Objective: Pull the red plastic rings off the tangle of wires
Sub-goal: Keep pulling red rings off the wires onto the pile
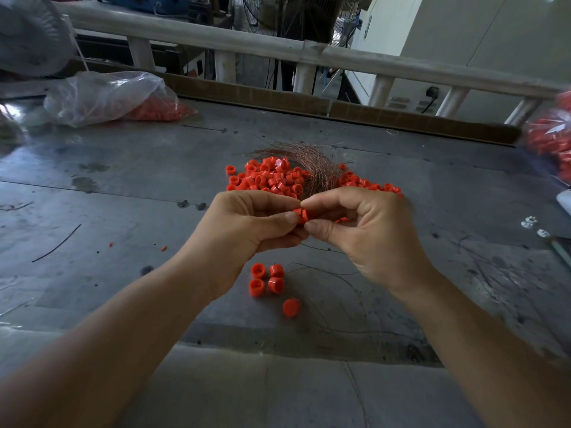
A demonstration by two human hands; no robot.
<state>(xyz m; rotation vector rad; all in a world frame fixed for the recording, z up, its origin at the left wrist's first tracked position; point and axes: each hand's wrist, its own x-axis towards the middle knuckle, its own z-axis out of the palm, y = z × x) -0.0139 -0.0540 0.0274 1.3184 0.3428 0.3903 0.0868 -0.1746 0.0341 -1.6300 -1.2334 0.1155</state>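
Head: ring (301, 215), L hand (244, 225), R hand (367, 233)

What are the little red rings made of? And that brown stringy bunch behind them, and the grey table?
Small red rings: likely plastic, since they look smooth, evenly coloured and slightly shiny.
Brown stringy bundle: thin copper-coloured wire, probably metal, with a reddish glint.
Grey table: looks like sheet metal; it is dull, scratched and stained.

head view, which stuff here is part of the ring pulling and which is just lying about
In the job: left hand and right hand, both pinching one red plastic ring; tangle of copper wires; pile of loose red rings.
Lying about: clear plastic bag of red pieces; white fan; small white parts.
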